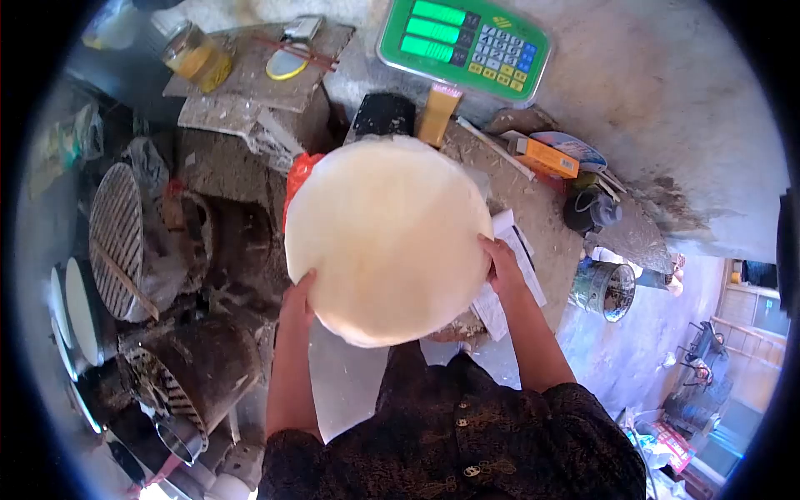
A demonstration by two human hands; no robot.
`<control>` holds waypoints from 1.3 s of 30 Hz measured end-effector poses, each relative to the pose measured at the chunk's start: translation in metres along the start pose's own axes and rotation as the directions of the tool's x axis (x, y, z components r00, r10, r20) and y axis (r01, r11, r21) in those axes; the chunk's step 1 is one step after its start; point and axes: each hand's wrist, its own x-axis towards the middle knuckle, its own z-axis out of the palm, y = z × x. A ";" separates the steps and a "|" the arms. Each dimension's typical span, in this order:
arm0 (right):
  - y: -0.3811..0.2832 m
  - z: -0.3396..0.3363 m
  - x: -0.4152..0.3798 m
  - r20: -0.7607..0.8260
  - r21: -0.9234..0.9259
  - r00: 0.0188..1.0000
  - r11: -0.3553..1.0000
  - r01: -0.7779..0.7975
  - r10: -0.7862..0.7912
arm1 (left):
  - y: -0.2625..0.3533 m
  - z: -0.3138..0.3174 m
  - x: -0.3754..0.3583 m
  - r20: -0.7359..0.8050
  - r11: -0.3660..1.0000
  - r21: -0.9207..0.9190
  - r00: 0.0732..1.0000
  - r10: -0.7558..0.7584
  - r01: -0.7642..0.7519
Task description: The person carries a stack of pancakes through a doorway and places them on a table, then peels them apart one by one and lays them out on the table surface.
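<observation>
A large, round, cream-coloured flatbread stack (387, 237) is held out in front of my body. Thin layers seem to show along its lower edge, though I cannot count them. My left hand (298, 298) grips its lower left rim, thumb on top and the other fingers hidden beneath. On the right rim, my right hand (501, 262) holds it the same way. The stack covers part of the work surface, including most of a red plastic bag (298, 179) at its left. Papers (517, 250) lie just beyond my right hand.
A green digital scale (467, 46) is at the back. An orange box (546, 157) and a dark bottle (590, 210) stand on the right of the worktop. At left are a slatted round rack (117, 242), a rusty drum (204, 367) and a jar (197, 57). A metal bucket (604, 290) is at right.
</observation>
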 end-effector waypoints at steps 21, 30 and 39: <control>-0.042 -0.084 -0.150 -0.138 0.070 0.904 0.907 0.416 -0.404 | -0.020 0.159 -0.138 0.325 0.996 0.067 0.945 0.028 -0.052; 0.047 -0.344 -0.360 -0.556 0.016 0.667 0.796 0.605 -0.496 | -0.192 0.355 -0.236 0.567 0.943 0.329 0.786 -0.246 0.057; 0.148 -0.564 -0.542 -0.762 0.132 0.440 0.552 0.823 -0.475 | -0.400 0.548 -0.339 0.643 0.769 0.629 0.476 -0.600 0.120</control>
